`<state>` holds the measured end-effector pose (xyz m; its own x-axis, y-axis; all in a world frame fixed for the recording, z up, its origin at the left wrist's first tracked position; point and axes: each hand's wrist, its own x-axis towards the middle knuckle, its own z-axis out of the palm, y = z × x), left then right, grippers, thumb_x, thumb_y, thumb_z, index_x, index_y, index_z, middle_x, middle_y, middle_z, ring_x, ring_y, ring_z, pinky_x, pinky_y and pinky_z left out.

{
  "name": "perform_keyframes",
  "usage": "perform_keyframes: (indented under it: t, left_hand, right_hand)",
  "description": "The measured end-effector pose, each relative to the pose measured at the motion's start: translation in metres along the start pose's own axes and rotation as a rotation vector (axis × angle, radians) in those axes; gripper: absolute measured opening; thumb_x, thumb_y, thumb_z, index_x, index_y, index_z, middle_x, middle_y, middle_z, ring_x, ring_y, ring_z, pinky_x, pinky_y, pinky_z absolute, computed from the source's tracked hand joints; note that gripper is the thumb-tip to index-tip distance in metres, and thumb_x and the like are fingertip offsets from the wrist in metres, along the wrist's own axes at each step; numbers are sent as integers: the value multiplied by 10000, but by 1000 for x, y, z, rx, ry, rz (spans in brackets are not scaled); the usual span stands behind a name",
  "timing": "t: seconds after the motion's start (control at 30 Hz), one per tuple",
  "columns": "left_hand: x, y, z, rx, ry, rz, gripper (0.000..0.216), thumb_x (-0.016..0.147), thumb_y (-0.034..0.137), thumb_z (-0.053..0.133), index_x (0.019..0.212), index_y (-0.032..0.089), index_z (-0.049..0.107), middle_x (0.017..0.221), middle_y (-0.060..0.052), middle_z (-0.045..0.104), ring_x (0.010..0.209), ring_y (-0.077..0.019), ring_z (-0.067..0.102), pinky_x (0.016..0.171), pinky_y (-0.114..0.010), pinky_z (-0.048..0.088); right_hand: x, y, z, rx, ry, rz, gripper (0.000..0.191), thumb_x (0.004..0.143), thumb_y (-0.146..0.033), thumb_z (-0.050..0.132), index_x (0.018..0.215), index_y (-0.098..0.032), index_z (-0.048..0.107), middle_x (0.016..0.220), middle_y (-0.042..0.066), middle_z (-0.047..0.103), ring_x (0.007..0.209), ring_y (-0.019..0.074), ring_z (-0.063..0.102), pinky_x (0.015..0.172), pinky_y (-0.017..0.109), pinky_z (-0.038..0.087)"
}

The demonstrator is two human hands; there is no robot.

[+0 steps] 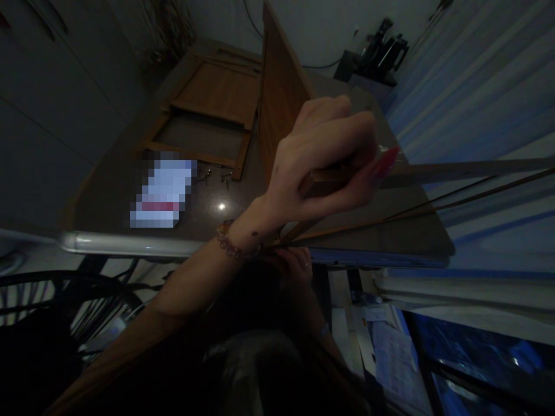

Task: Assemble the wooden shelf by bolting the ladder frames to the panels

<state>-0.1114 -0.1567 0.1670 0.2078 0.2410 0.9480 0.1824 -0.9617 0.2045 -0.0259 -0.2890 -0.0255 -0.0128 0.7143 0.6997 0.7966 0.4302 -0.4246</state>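
My left hand [325,153] is nearest, up high, closed around a wood bar [442,172]. My fingers curl over the top and my thumb, with its long red nail, presses from below. The bar goes right through my grip: one end sits by my palm, and the rest runs off to the right, over the table [238,196]. A bead band [228,248] is on that wrist.

My right hand [297,263] is lower, at the table's near edge, with its fingers bent. I can't tell if it grips anything, because the spot is dark.

Low on the right is some paper [394,358] with marks too small to read. The phone [165,190] on the table is blurred into blocks, so its words can't be read.

Just past my left hand, a wood board [284,86] stands up. Little screws [208,173] lie by the phone. Behind them, farther left, a wood frame [245,156] lies flat. Farthest back is a black jug [392,55].
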Motion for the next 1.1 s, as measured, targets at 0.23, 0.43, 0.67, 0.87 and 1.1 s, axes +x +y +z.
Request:
perform_keyframes:
  t: [0.23,0.43,0.67,0.87,1.1]
  left_hand:
    - [2,-2,0,-20,-47,-3,369,967,428,134,737,227,342,683,46,380,900,-124,644,775,-374,490]
    - [2,1,-1,14,6,7,339,965,401,187,727,216,341,655,53,344,810,-107,659,741,-353,531]
    - [0,-3,2,-40,8,54,323,983,382,190,740,221,330,682,47,345,851,-108,628,751,-343,487]
    - [-1,-5,1,-53,46,100,265,984,342,258,768,223,354,686,43,341,797,-107,601,734,-336,477]
    - [1,-3,0,-164,73,69,239,963,314,343,742,227,373,662,50,348,750,-87,570,696,-289,467]
  right_hand:
    - [-1,9,-18,-23,-212,-78,456,862,-223,651,1292,-290,514,1072,35,644,963,169,595,837,331,540]
    - [8,17,-19,-56,-199,-165,281,852,-197,659,1115,-294,637,1011,19,668,933,172,585,822,337,532]
    - [21,10,-18,63,-202,-69,149,857,-250,656,1005,-254,673,896,22,652,867,159,596,774,325,549]
    - [19,8,-16,83,-161,-62,165,889,-185,592,1019,-253,668,885,24,652,831,162,599,738,328,539]
    - [20,6,-18,131,-203,-44,208,859,-215,647,1065,-242,643,915,24,650,872,166,585,785,334,546]
